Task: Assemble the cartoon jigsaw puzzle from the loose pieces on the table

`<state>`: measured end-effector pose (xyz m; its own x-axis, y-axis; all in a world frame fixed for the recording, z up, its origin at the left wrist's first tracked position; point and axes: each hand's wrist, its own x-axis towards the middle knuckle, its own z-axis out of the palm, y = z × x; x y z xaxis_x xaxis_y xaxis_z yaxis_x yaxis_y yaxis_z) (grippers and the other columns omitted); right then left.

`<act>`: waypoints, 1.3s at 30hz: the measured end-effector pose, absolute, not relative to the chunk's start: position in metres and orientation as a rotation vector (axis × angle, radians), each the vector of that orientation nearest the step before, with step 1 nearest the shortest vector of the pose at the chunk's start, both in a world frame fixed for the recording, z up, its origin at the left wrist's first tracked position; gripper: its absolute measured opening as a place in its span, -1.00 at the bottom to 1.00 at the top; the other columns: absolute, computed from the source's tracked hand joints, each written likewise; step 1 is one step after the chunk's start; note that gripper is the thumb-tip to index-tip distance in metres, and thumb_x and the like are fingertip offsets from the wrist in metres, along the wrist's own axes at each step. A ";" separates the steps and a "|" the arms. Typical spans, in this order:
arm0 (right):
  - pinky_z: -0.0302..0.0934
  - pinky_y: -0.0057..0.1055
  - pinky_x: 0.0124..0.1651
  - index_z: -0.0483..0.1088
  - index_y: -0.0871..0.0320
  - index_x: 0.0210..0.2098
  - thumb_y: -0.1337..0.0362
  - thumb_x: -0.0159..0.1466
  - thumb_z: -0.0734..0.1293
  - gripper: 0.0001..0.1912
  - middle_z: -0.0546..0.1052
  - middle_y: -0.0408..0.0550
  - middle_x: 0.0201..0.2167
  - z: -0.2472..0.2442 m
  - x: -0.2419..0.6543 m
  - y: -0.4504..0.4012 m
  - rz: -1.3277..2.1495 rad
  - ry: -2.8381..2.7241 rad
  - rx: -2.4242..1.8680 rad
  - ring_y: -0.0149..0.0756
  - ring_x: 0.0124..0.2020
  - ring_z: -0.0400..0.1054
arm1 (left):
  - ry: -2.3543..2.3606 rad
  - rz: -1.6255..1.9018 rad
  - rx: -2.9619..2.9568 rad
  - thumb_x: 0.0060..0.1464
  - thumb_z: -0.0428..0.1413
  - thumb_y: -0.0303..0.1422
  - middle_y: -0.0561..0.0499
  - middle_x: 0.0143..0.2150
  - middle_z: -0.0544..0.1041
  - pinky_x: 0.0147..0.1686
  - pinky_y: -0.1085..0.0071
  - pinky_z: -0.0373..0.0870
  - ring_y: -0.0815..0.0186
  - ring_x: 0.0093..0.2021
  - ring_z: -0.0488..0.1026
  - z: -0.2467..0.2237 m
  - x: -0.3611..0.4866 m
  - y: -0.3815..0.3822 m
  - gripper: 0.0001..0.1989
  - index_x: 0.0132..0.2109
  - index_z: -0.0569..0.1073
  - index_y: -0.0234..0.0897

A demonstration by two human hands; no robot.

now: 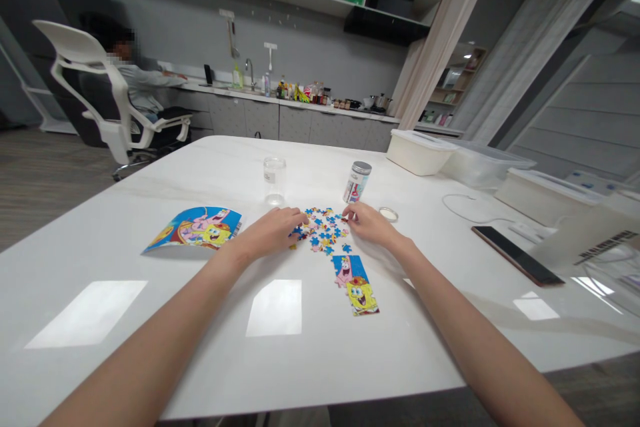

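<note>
A loose heap of small jigsaw puzzle pieces (pixel 327 235), mostly blue with some pink and yellow, lies between my two hands. At the heap's left edge, my left hand (pixel 277 232) has its fingers curled down over pieces; what they grip, if anything, is hidden. My right hand (pixel 369 221) is closed in a pinch at the right edge, with a small puzzle piece (pixel 345 219) at its fingertips. Nearer to me rests a joined puzzle section (pixel 357 285) showing a pink and a yellow cartoon figure. Left of my left hand, a curved picture sheet (pixel 197 230) shows the same figures.
Behind the heap stand a clear jar (pixel 275 181) and a printed canister (pixel 357 181) with a grey lid. A ring-shaped lid (pixel 388 214) lies by my right hand. To the right are a phone (pixel 515 255), a cable and storage bins (pixel 423 152). A person sits at the back left.
</note>
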<state>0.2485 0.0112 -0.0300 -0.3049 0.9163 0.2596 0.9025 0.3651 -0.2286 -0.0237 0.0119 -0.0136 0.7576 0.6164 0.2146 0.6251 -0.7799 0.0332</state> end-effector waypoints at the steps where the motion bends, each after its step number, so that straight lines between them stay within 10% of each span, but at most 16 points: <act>1: 0.17 -0.45 -0.23 0.42 0.18 -0.21 0.52 0.18 0.24 -0.76 0.51 -0.03 -0.25 -0.031 0.249 0.012 0.061 -2.284 -1.588 -0.35 -0.31 0.35 | -1.023 -0.340 -2.914 0.13 0.03 -0.53 -0.05 -0.15 0.50 -0.14 0.34 0.30 0.22 -0.14 0.46 -0.013 -0.024 0.012 -0.76 -0.06 0.39 -0.24; 39: 0.20 -0.36 -0.18 0.50 0.18 -0.37 0.52 0.09 0.25 -0.78 0.51 -0.02 -0.32 -0.024 0.235 0.009 0.132 -2.153 -1.425 -0.31 -0.33 0.34 | -1.009 -0.494 -3.006 0.09 0.03 -0.57 -0.07 -0.10 0.50 -0.17 0.36 0.30 0.23 -0.18 0.47 -0.020 -0.026 0.014 -0.70 -0.02 0.40 -0.27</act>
